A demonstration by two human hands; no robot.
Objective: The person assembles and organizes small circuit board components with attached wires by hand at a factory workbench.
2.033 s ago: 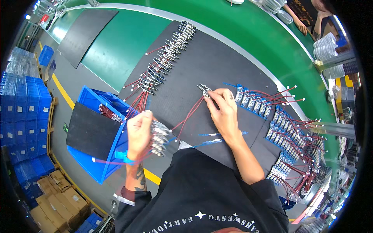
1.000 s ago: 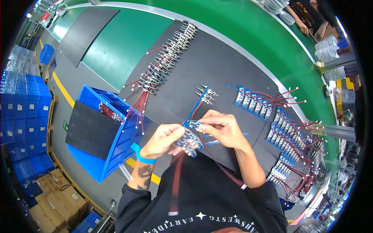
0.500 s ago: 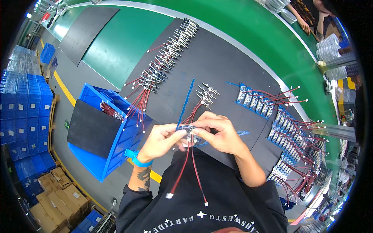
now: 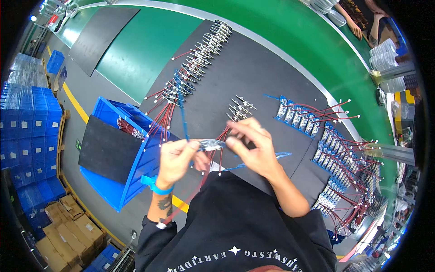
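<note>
My left hand (image 4: 174,159), with a blue band at its wrist, pinches a small circuit board (image 4: 211,144) above the near edge of the dark mat. The board is smeared by motion. A narrow blue strip (image 4: 182,109) runs up and away from the left fingertips. Blurred red wires (image 4: 192,192) hang below, ending in a white connector (image 4: 161,225) near my left forearm. Just right of the board, my right hand (image 4: 254,144) has its thumb and fingers apart; whether the thumb touches the board's end, I cannot tell. Beyond it stand several wired boards (image 4: 242,108).
A long row of wired boards (image 4: 199,59) stretches across the dark mat (image 4: 267,68). Blue-backed board panels (image 4: 297,118) with red wires lie at the right. Another blue strip (image 4: 283,155) is beside my right wrist. A blue crate (image 4: 129,181) stands at the left.
My left hand has moved slightly left with the board, and its blue strip and wires have swung left. My right fingers have opened away from the board.
</note>
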